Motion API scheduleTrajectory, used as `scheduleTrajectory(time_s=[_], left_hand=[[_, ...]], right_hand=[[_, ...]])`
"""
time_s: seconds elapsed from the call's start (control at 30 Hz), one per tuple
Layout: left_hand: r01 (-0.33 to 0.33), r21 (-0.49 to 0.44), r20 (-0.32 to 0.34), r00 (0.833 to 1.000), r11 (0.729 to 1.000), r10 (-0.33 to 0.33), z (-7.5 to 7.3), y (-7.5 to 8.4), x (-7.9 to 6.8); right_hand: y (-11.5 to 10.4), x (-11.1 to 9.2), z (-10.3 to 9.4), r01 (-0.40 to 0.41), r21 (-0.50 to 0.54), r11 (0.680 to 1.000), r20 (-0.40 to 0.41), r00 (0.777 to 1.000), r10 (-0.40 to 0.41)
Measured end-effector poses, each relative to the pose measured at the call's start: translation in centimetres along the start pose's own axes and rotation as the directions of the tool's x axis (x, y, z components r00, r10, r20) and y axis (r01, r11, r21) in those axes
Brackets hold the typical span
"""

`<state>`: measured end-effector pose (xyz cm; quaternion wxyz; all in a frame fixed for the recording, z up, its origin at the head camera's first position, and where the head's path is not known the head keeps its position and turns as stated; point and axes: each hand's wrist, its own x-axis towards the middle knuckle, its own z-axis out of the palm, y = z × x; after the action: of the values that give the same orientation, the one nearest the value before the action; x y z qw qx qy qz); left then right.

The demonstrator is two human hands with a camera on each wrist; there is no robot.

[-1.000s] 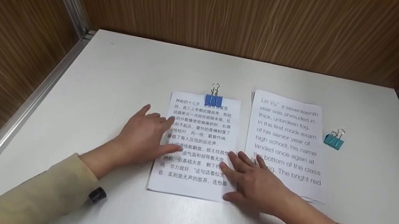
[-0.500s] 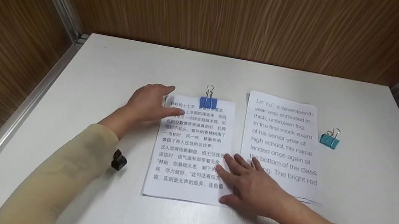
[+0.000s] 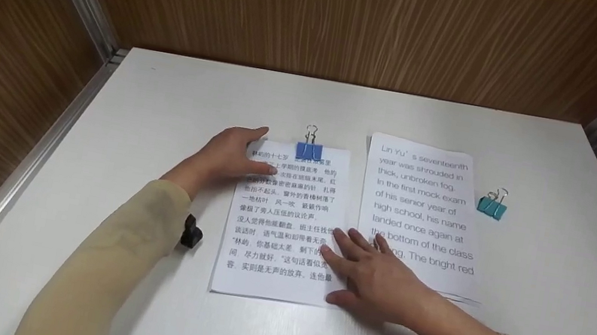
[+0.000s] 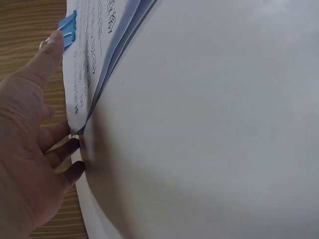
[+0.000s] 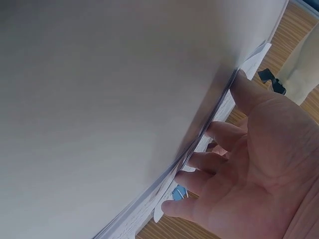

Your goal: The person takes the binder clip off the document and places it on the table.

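Observation:
A paper stack with Chinese print [image 3: 285,208] lies on the table, a blue binder clip [image 3: 309,151] at its top edge with wire handles raised. My left hand [image 3: 228,153] is at that stack's upper left corner; its thumb lies over the page and its other fingers touch the edge, as the left wrist view [image 4: 25,149] shows. My right hand [image 3: 382,281] rests with fingers spread, touching the stack's lower right edge. Beneath and beside the right hand lies a second stack with English print [image 3: 419,206], partly covered by the hand and forearm.
A teal binder clip [image 3: 492,208] lies on the white table [image 3: 196,90], right of the English stack. Wood-grain panels [image 3: 329,21] with metal edges stand at the back and both sides. A black device [image 3: 192,232] is at the left wrist.
My left hand has moved up from the left edge of the Chinese stack to its upper left corner. The right hand stays in place. The head view has shifted slightly.

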<state>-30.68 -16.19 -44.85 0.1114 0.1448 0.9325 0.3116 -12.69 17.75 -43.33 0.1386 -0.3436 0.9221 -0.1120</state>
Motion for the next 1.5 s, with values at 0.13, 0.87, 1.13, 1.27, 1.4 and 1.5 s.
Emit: scheduleTrajectory(time_s=[0.13,0.87,1.13,1.27,1.4,1.5], left_hand=[[-0.008,-0.003,-0.002,1.000,1.000,0.008,0.1,0.3,0.1],[0.037,-0.401,-0.049,0.997,0.915,-0.062,-0.9,0.8,-0.1],[0.019,-0.568,-0.022,0.999,0.823,-0.039,-0.7,0.1,-0.3],[0.052,-0.609,0.023,0.999,0.792,-0.047,-0.3,0.1,-0.4],[0.057,-0.625,0.056,0.998,0.779,-0.028,0.2,0.3,-0.3],[0.074,-0.652,0.064,0.997,0.755,-0.043,0.4,0.3,-0.3]], right_hand=[[0.1,-0.1,0.0,0.006,-0.006,1.000,-0.013,1.000,-0.006],[0.3,0.0,0.3,-0.001,-0.005,1.000,0.002,1.000,0.001],[0.3,-0.1,0.2,0.009,-0.001,1.000,0.002,1.000,-0.009],[0.4,-0.2,0.1,0.019,0.004,1.000,-0.010,1.000,-0.019],[0.3,-0.2,0.1,0.014,0.003,1.000,-0.004,1.000,-0.014],[0.3,-0.1,0.0,0.006,0.006,1.000,0.005,1.000,-0.006]])
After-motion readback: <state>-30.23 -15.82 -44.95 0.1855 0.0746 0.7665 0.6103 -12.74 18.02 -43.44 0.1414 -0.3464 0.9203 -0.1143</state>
